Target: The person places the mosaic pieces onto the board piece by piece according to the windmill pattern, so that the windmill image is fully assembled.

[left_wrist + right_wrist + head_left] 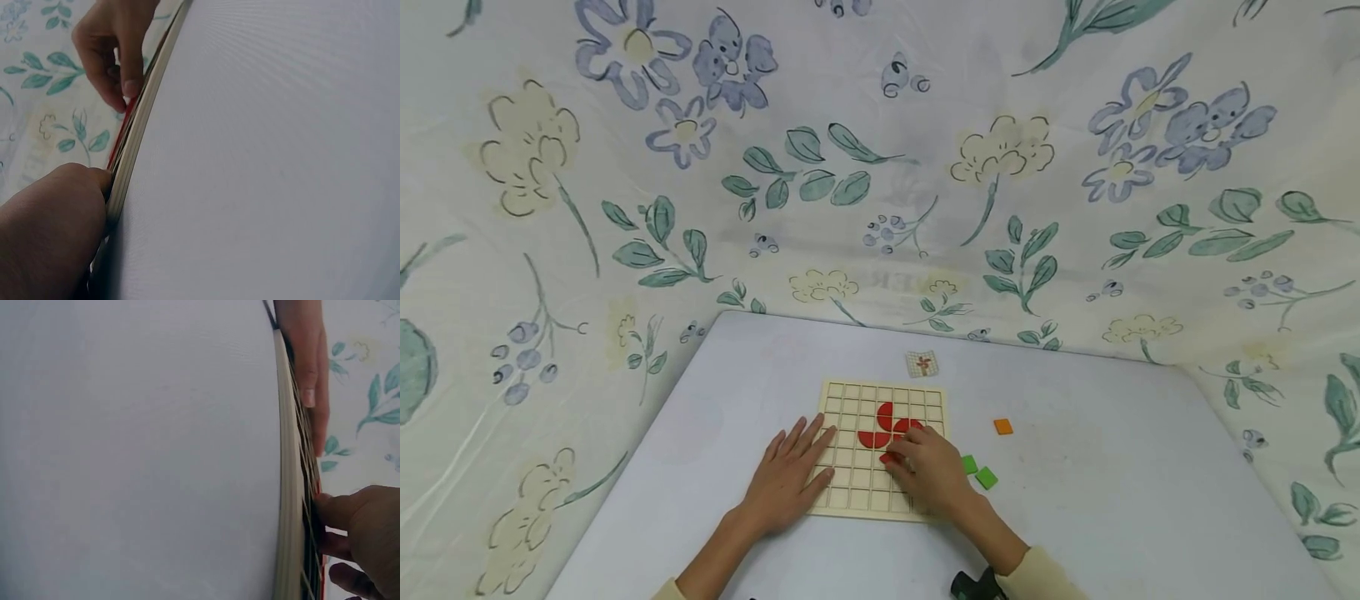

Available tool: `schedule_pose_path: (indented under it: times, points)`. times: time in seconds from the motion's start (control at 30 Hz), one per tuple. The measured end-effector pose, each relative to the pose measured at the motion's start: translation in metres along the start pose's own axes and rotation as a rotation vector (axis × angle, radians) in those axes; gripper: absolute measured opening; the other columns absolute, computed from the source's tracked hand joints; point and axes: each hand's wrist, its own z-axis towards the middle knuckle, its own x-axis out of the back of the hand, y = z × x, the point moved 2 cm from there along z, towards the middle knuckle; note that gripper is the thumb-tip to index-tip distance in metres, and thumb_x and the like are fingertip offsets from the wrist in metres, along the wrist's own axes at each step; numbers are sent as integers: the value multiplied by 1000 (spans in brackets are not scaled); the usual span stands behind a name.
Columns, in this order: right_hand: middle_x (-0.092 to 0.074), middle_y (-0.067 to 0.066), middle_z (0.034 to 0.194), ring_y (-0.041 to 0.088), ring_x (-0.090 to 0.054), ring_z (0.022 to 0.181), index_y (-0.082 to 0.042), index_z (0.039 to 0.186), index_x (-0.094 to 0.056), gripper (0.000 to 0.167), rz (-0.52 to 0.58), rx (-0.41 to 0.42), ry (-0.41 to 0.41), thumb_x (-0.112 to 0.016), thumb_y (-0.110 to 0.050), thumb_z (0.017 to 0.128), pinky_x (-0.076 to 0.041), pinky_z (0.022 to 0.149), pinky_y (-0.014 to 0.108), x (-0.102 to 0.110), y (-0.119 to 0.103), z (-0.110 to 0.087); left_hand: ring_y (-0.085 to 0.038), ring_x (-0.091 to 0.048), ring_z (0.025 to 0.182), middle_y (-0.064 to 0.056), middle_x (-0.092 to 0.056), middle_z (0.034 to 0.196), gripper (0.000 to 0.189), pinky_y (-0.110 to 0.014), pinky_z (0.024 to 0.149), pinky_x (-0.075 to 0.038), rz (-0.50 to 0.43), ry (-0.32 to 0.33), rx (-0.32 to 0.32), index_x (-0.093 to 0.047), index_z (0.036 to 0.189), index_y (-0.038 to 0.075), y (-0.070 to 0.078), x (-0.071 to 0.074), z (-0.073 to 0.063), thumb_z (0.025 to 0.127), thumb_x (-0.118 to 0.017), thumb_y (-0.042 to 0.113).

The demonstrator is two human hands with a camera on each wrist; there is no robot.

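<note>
A pale wooden grid board (pixel 850 500) lies on the white table. My left hand (pixel 786 475) rests on its left side with the fingers spread. My right hand (pixel 934 471) is over the right half, its bent fingers and thumb pinching a red piece (pixel 887 457) low at the board surface. Partly hidden by that hand, another red piece (pixel 908 425) with a rounded edge sits in the grid. Two more stand beside it, an upper red piece (pixel 885 412) and a left red piece (pixel 872 439). In the left wrist view, the right fingertips (pixel 130 87) meet red at the board's edge.
Right of the board lie two green square tiles (pixel 987 477) and an orange square tile (pixel 1003 427). A small card (pixel 922 363) with a red pattern on a grid lies behind it. A black object (pixel 977 585) is by the right sleeve. Floral cloth (pixel 880 183) hangs behind the table.
</note>
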Motion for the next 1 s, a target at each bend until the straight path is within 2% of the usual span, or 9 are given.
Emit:
schedule_pose_path:
  times: [0.13, 0.4, 0.53, 0.63, 0.73, 0.87, 1.0]
  points:
    - [-61, -8, 84, 11, -50, 76, -17, 96, -78, 15, -35, -11, -81, -82, -20, 82, -47, 67, 26, 3, -1, 2, -36, -19, 146, -12, -25, 160, 59, -57, 113, -17, 14, -6, -7, -38, 152, 11, 1, 0, 1, 101, -52, 37]
    - [-67, -5, 94, 18, -57, 91, -22, 101, -76, 18, -115, 59, -170, -80, -15, 84, -48, 79, 35, 11, 0, 10, -36, -18, 146, -11, -25, 160, 59, -57, 114, -16, 19, -5, 0, -38, 152, 12, -1, 2, 0, 101, -51, 39]
    - [-64, -7, 89, 16, -55, 87, -25, 98, -75, 20, -153, 81, -231, -80, -14, 82, -48, 76, 33, 14, 2, 12, -36, -19, 146, -12, -25, 160, 59, -57, 113, -17, 21, -6, 1, -38, 152, 11, 0, 1, -1, 101, -51, 38]
    - [-61, -9, 86, 14, -50, 80, -26, 95, -76, 21, -131, 84, -268, -82, -13, 80, -45, 71, 29, 18, 4, 13, -36, -18, 146, -12, -25, 160, 59, -57, 113, -17, 19, -12, 1, -38, 152, 11, 1, 1, -1, 101, -51, 38]
    - [-60, -10, 85, 11, -45, 76, -26, 93, -78, 19, -105, 86, -262, -83, -13, 79, -42, 67, 24, 17, 6, 14, -36, -19, 146, -12, -25, 160, 59, -57, 113, -17, 15, -9, -2, -38, 152, 11, 2, 2, -1, 101, -52, 38]
    - [-62, -10, 84, 10, -42, 74, -24, 90, -81, 16, -82, 74, -212, -84, -13, 79, -39, 65, 21, 15, 7, 13, -37, -21, 145, -13, -28, 159, 59, -57, 113, -18, 11, 20, -15, -40, 151, 10, 2, 3, -1, 101, -53, 37]
    - [-65, -9, 83, 10, -46, 74, -20, 87, -81, 11, -48, 57, -154, -83, -12, 79, -42, 66, 23, 14, 10, 8, -39, -25, 143, -14, -31, 157, 58, -59, 111, -20, 0, 51, -27, -42, 150, 9, 2, 2, -1, 100, -55, 34]
